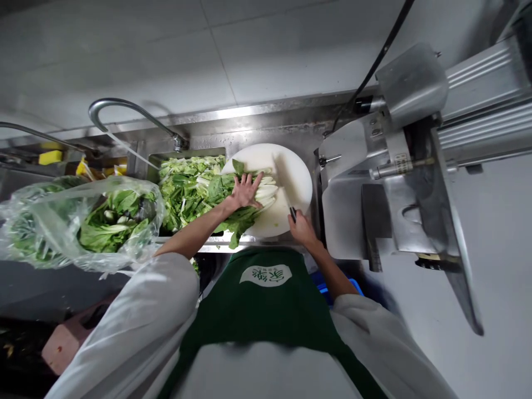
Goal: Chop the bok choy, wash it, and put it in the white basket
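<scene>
- Leafy greens lie bunched on the round white cutting board, pale stems to the right, leaves hanging past the board's near-left edge.
- The left hand rests palm down across the bunch, its grip spread wide with fingers splayed.
- The right hand has its grip wrapped around the black handle of a knife; the pale blade points away from the person, near the stem ends, and whether it touches them is hard to tell.
- Chopped greens fill the sink basin left of the board, near a curved faucet.
- A clear plastic bag of greens sits farther left.
- A metal slicer stands right of the board.
</scene>
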A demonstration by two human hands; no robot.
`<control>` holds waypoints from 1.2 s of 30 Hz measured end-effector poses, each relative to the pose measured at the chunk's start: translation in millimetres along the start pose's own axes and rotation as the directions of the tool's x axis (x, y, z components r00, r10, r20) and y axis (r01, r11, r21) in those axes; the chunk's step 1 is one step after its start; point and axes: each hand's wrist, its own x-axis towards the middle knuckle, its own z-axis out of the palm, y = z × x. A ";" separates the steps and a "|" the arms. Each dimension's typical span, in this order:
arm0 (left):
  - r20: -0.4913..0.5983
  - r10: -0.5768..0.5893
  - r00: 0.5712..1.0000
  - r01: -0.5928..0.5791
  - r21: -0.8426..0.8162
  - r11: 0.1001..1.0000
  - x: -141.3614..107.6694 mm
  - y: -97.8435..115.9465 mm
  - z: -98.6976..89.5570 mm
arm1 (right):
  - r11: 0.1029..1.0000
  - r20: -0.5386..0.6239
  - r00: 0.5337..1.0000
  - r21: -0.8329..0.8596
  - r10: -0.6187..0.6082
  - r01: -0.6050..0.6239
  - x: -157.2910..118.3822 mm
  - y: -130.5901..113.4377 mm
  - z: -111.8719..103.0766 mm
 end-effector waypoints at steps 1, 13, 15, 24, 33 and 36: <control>0.028 -0.005 1.000 0.005 -0.009 1.000 2.0 -1.7 -5.3 | 1.000 0.018 1.000 0.005 -0.025 0.025 -1.2 -4.1 1.8; -0.082 0.045 0.996 -0.052 -0.076 0.996 -73.8 70.2 2.6 | 1.000 0.050 0.999 -0.024 -0.013 0.014 -1.0 -20.7 12.3; -0.062 0.000 0.998 -0.007 -0.102 0.995 -68.0 63.3 9.6 | 0.999 0.068 0.998 -0.036 -0.003 0.006 -2.9 -23.9 12.3; 0.027 -0.133 0.991 0.135 -0.090 0.987 4.8 -9.9 -2.2 | 0.993 0.021 0.996 -0.085 -0.083 0.084 28.1 -39.5 -11.3; 0.059 -0.123 0.991 0.129 -0.110 0.986 30.8 -31.4 -7.1 | 0.982 -0.024 0.991 -0.140 -0.131 0.127 56.1 -24.3 -34.4; 0.033 -0.104 0.994 0.105 -0.023 0.994 27.3 -24.3 -10.6 | 0.982 -0.032 0.992 -0.148 -0.121 0.115 63.7 -30.5 -33.7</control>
